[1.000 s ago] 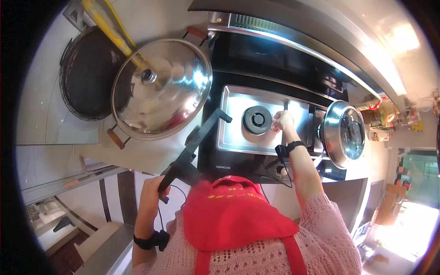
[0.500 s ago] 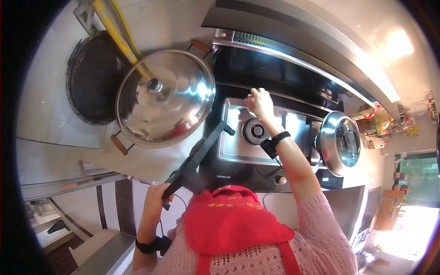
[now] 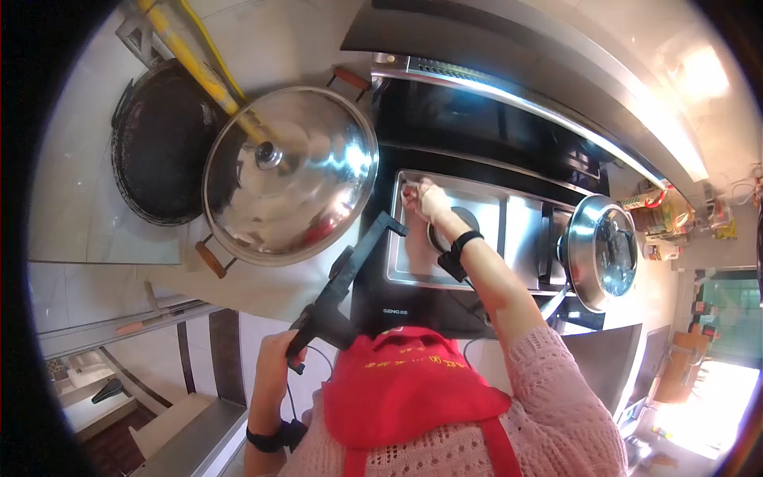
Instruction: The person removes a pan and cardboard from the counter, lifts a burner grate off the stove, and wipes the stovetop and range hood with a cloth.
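Note:
My left hand [image 3: 274, 362] is wrapped round the lower end of a black pan support [image 3: 343, 278], which tilts up toward the stove's left edge. Over the upper left corner of the steel stove tray [image 3: 409, 274] is my right hand [image 3: 423, 199], its fingers closed; whatever they hold is too small to make out. The dark round burner [image 3: 465, 222] sits in the tray, partly hidden behind my right wrist and forearm.
Left of the stove stand a large lidded pan [image 3: 294, 183] with wooden handles and a dark round pan [image 3: 163, 143]. A lidded steel pan [image 3: 600, 253] rests on the right burner. Bottles [image 3: 664, 252] stand at the far right, and a range hood [image 3: 509, 67] hangs above.
My right hand has moved from the right of the burner, over its back side, to the tray's upper left corner. My left hand still grips the black support.

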`<state>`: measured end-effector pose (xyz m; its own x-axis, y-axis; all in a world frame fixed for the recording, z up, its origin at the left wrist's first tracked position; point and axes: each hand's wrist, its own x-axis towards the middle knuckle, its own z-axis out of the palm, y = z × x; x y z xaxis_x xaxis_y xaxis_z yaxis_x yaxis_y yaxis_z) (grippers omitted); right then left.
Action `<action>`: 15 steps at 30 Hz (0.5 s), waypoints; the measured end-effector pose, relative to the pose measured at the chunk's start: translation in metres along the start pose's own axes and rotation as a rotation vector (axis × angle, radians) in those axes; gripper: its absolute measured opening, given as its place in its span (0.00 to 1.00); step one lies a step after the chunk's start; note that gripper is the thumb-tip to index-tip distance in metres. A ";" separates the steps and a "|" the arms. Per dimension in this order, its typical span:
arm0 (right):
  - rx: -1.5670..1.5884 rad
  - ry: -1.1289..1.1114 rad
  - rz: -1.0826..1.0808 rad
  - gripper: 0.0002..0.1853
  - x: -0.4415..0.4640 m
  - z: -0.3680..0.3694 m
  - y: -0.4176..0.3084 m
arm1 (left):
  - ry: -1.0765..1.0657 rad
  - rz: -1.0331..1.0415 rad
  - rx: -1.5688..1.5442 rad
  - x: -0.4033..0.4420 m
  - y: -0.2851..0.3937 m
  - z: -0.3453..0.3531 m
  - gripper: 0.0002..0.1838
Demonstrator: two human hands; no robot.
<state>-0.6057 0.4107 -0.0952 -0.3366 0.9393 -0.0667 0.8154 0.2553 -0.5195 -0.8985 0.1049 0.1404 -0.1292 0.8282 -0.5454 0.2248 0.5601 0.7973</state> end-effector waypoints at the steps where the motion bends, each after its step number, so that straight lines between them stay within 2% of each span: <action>1: 0.047 0.018 0.019 0.14 0.001 -0.001 0.004 | 0.005 -0.011 -0.026 0.000 -0.002 0.000 0.19; 3: 0.132 0.008 0.038 0.15 -0.001 -0.016 0.011 | 0.007 -0.019 -0.045 0.002 -0.006 0.001 0.19; 4: 0.113 0.075 0.024 0.15 0.002 -0.006 0.025 | 0.008 -0.023 -0.053 0.002 -0.007 0.001 0.19; 7: 0.003 0.074 0.103 0.15 -0.011 -0.026 0.040 | 0.018 -0.007 0.004 0.000 0.003 0.003 0.19; 8: 0.046 0.046 0.196 0.16 -0.014 -0.034 0.051 | 0.024 0.004 0.032 -0.001 0.004 0.004 0.18; 9: 0.018 0.060 0.173 0.16 -0.013 -0.027 0.085 | 0.030 0.017 0.061 -0.002 0.006 0.004 0.18; 13: 0.080 0.036 0.365 0.13 -0.034 -0.053 0.122 | 0.015 0.042 0.141 -0.001 0.008 0.003 0.17; 14: 0.435 0.102 0.474 0.11 -0.034 -0.039 0.152 | 0.015 0.045 0.135 -0.002 0.008 0.004 0.17; 15: 0.512 0.156 0.518 0.09 -0.040 -0.041 0.159 | 0.013 0.050 0.132 -0.001 0.008 0.004 0.17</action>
<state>-0.4431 0.4235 -0.1399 0.1335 0.9417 -0.3089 0.5173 -0.3321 -0.7887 -0.8929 0.1080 0.1464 -0.1269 0.8559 -0.5013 0.3561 0.5110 0.7823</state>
